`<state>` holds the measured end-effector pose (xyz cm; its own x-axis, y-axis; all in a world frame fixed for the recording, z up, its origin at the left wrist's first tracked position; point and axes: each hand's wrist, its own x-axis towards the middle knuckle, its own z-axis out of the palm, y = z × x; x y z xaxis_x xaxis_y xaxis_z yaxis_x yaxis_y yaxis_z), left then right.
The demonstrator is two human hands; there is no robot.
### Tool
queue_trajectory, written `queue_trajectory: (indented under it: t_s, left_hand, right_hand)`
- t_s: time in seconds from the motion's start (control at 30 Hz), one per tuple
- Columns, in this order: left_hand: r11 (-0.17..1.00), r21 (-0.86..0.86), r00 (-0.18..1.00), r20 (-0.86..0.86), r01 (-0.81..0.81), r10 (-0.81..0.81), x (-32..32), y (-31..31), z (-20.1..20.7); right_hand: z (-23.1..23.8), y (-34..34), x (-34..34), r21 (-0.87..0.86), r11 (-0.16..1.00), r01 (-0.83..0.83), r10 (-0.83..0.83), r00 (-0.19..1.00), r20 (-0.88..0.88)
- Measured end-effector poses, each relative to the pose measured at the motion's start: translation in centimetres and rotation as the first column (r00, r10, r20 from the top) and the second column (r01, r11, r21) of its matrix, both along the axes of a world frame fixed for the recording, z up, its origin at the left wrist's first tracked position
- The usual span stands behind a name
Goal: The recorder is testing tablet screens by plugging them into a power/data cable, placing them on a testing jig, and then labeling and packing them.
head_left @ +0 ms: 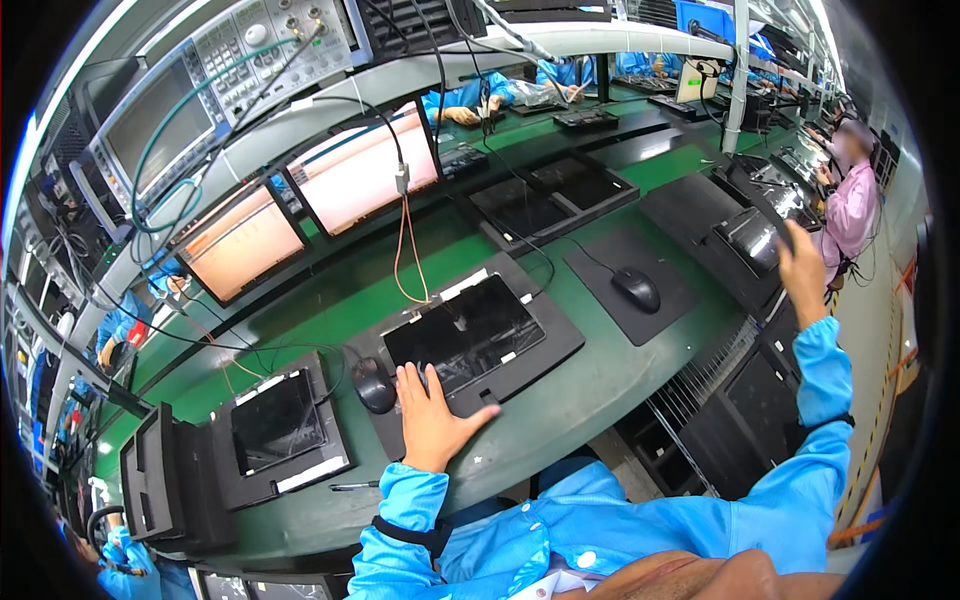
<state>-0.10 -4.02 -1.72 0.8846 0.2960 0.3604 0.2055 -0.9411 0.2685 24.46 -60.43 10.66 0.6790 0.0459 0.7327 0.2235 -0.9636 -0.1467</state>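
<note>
My left hand [435, 418] rests with fingers spread at the near left corner of a tablet [465, 335]. The tablet has a dark glossy screen and lies in a black foam tray [545, 347], with white tabs along its edges. A black mouse [373, 386] sits just left of that hand. Out to the right, my right hand [803, 277] is raised and closed around the edge of a thin black board [765, 205], seen nearly edge-on and tilted. Below the board, a shiny dark panel [750, 240] lies on black foam. The right fingertips are partly hidden.
A second tablet [277, 422] lies in foam at left, beside stacked black trays [150, 475]. Another mouse [636, 289] rests on a black mat. Two lit monitors [365, 165] and an oscilloscope [160, 115] stand behind. A wire rack [705, 375] is below the bench; a co-worker in pink [850, 205] is far right.
</note>
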Motion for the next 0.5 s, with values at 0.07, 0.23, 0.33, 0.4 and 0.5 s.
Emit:
queue_trajectory:
  t_s: [0.07,0.23,0.33,0.4,0.5]
  left_hand:
    - [0.999,0.030,0.998,-0.052,0.029,-0.027,-0.2,-0.1,0.4]
    - [0.999,0.039,1.000,-0.029,0.011,-0.010,-0.1,-0.1,0.4]
    - [0.999,0.041,1.000,-0.017,0.011,-0.010,0.1,-0.2,0.3]
    - [0.999,0.050,0.999,-0.045,0.022,-0.020,0.2,-0.3,0.5]
    - [0.999,0.030,0.998,-0.053,0.020,-0.018,0.4,-0.4,0.9]
  right_hand:
    - [3.6,-0.6,-1.1,0.050,0.997,-0.067,0.059,0.987,0.148]
    - [13.1,1.8,5.0,-0.070,0.926,-0.372,0.370,0.852,0.369]
    - [21.0,3.7,14.8,-0.210,0.968,-0.138,0.216,0.884,0.414]
    - [24.8,5.2,21.3,-0.081,0.995,0.050,-0.015,0.923,0.385]
    - [24.1,9.8,28.3,-0.108,0.985,-0.138,0.174,0.842,0.511]
